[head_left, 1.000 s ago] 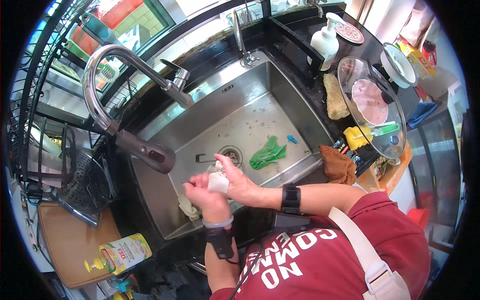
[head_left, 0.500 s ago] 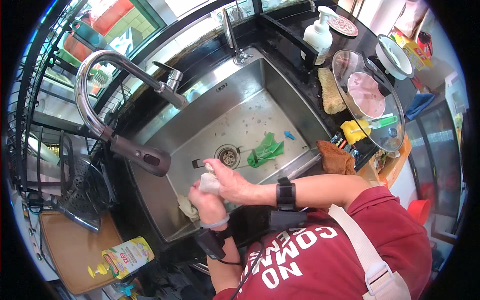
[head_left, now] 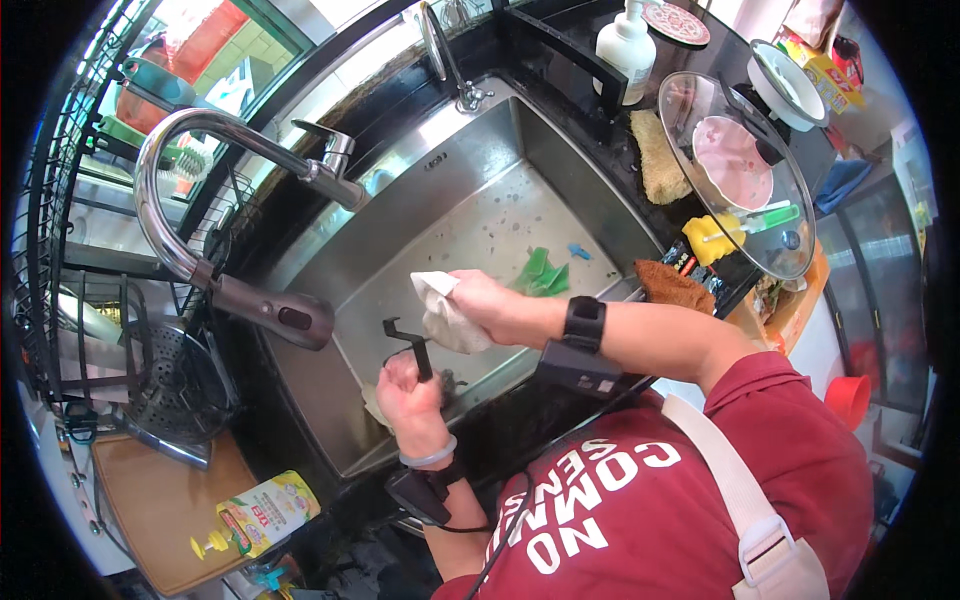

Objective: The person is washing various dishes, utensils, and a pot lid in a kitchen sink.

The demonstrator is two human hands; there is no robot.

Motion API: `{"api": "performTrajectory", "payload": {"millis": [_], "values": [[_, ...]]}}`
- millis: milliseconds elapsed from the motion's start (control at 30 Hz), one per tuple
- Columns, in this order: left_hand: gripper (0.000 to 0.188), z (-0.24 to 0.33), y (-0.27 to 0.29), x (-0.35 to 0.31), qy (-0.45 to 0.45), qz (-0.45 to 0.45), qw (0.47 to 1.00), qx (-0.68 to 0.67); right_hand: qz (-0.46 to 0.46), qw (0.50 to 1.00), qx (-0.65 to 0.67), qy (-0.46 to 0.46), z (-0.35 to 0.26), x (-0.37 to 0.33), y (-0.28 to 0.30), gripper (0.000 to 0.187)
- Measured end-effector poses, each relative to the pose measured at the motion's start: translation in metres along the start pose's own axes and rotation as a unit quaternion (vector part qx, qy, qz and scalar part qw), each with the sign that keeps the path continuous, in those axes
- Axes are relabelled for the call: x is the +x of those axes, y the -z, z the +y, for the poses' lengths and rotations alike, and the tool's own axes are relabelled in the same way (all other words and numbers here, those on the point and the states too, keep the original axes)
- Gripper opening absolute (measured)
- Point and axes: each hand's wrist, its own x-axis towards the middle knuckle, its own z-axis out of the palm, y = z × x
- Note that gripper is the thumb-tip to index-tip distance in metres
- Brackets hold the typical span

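My left hand (head_left: pixel 410 402) is closed around a black, thin, bent strip (head_left: pixel 421 357) with a hooked end that rises above the fist. Some dark part beside that fist is too blurred to name. In my right hand (head_left: pixel 490 308) is a bunched white cloth (head_left: pixel 447 318), held just to the right of the strip and apart from it. Both hands are over the near side of a steel sink (head_left: pixel 350 262). The drain is hidden behind the hands and cloth. A crumpled green piece (head_left: pixel 541 274) lies on the sink floor beyond my right hand.
A pull-out tap (head_left: pixel 275 310) reaches over the sink's left side. A glass lid (head_left: pixel 735 250), loofah (head_left: pixel 660 160), brown cloth (head_left: pixel 672 288) and white pump bottle (head_left: pixel 626 58) crowd the right counter. A yellow-capped bottle (head_left: pixel 268 515) lies on a brown board (head_left: pixel 150 500).
My hands have come apart. The right hand has moved up and right with the white cloth, and the black strip now shows in my left fist.
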Motion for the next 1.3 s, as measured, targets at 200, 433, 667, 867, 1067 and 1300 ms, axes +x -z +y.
{"api": "performTrajectory", "payload": {"millis": [200,433,667,867,1067,1300], "values": [[0.034,-0.034,-0.048,-0.008,0.005,0.079,0.991,-0.103,-0.15,0.988,0.013,-0.041,-0.007,-0.023,-0.015,0.015],[0.028,-0.059,-0.052,-0.008,-0.025,0.171,0.979,0.105,-0.089,0.992,0.003,-0.092,-0.005,-0.009,-0.021,0.005],[0.038,-0.041,-0.046,-0.022,0.076,0.02,0.992,-0.095,-0.159,0.975,0.129,-0.086,0.002,-0.019,-0.023,0.011],[0.029,-0.048,-0.056,-0.028,0.078,0.034,0.996,0.001,-0.194,0.978,0.048,-0.058,-0.006,-0.023,-0.015,0.018],[0.028,-0.04,-0.052,-0.029,0.061,0.074,0.992,-0.077,-0.067,0.978,-0.197,-0.008,-0.032,-0.039,0.007,0.027],[0.028,-0.024,-0.05,-0.029,0.045,0.078,0.992,-0.092,0.068,0.92,-0.365,0.127,-0.085,-0.05,0.043,0.044]]}}
